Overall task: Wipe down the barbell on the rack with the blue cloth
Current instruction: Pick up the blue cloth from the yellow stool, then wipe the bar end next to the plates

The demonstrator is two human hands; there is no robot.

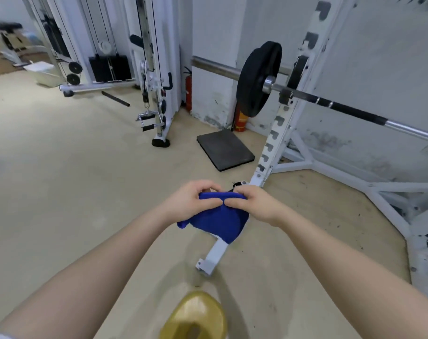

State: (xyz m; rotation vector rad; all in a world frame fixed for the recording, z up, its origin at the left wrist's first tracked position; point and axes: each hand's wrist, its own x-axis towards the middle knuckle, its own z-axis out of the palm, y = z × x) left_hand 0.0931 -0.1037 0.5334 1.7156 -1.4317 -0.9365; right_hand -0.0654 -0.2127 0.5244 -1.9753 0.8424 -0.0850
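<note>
While both forearms reach forward from the bottom edge of the head view, the left hand (192, 200) and the right hand (253, 204) meet over the floor, each pinching the top fold of the blue cloth (219, 221) between thumb and curled fingers. That cloth hangs bunched below the thumbs, hiding part of the rack's white floor foot (214, 256) beneath it. Well apart from the hands, up and to the right, the barbell (354, 110) rests across the white rack (279, 133), a black plate (258, 78) on its sleeve; its far right end is cut off by the frame edge. Near the wall, a dark mat (225, 149) lies on the floor beside an orange extinguisher (241, 121), partly hidden behind the plate. At the bottom edge, a yellowish shoe (195, 316) is blurred and cut off.
</note>
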